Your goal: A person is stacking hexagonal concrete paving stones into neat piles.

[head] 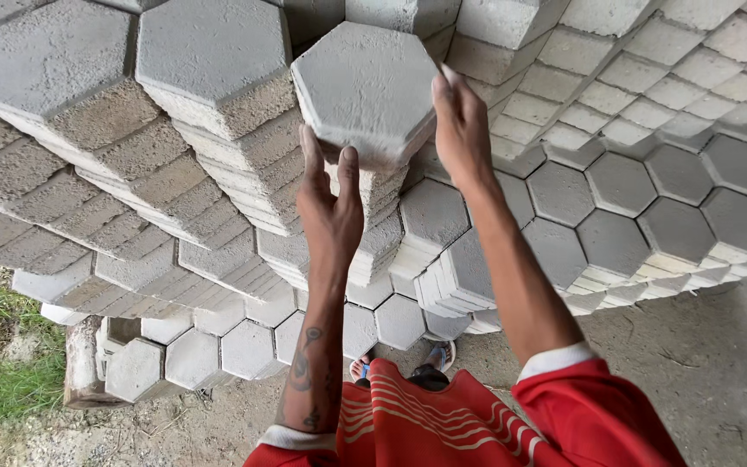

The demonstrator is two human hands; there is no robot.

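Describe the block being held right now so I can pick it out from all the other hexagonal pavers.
Find the tall stacks of grey hexagonal pavers filling the view. At top centre, one hexagonal block is gripped between the left hand and the right hand. Unlike its neighbours, it has fingers on both sides and its whole flat face shows.

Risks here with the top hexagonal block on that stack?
1. The grey hexagonal paver is gripped only at its edges by the left hand and right hand; a slip could drop it toward the sandalled feet directly below.
2. The stacked columns look stepped and uneven; nudging one might shift its neighbours.
3. Rough concrete edges on bare fingers could pinch or scrape.
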